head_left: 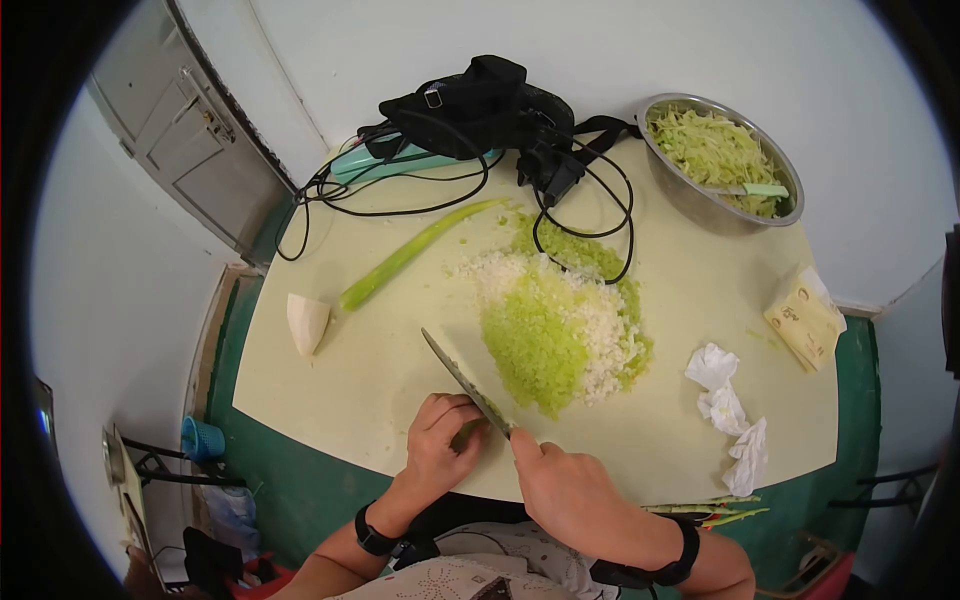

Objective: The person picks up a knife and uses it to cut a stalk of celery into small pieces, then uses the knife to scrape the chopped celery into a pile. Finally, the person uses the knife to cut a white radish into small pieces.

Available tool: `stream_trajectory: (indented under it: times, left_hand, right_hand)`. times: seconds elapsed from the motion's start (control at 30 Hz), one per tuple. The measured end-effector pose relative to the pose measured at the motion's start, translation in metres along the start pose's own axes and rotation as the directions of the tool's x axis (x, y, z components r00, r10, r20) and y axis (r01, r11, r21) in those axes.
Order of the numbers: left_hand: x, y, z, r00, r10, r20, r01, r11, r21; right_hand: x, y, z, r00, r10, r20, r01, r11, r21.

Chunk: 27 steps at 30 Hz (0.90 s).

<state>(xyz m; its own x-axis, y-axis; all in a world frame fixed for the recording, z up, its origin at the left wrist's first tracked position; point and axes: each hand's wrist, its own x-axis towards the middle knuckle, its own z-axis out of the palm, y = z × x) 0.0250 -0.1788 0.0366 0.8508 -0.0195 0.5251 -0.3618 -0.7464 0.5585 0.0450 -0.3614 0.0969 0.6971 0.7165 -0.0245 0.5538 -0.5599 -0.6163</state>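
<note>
My right hand [565, 482] is wrapped round the handle of a knife [462, 378], whose blade points up and left over the table [375, 400]. Against the blade's left side, near the handle, my left hand [442, 440] has its fingers curled; a small greenish piece seems to show beneath them, mostly hidden. Just right of the blade lies a heap of finely chopped green pieces [530, 340] with chopped white pieces [608, 345] beside it. A long green stalk [400, 262] and a white wedge [307, 323] lie on the left part of the table.
A black bag [470, 105] with looping cables [632, 225] sits at the back. At the back right stands a metal bowl [690, 195] of shredded greens. Crumpled tissues [728, 408] and a tissue pack [803, 318] lie right. Green stalks [735, 517] show at the front edge.
</note>
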Motion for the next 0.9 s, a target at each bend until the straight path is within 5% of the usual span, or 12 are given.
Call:
stream_trajectory:
  times: [0.9]
  left_hand:
    - [-0.006,-0.002,0.001,0.999,-0.033,-0.008,0.033,0.999,0.010]
  right_hand:
    - [-0.022,-0.022,-0.017,0.998,0.058,0.011,-0.057,0.996,-0.066]
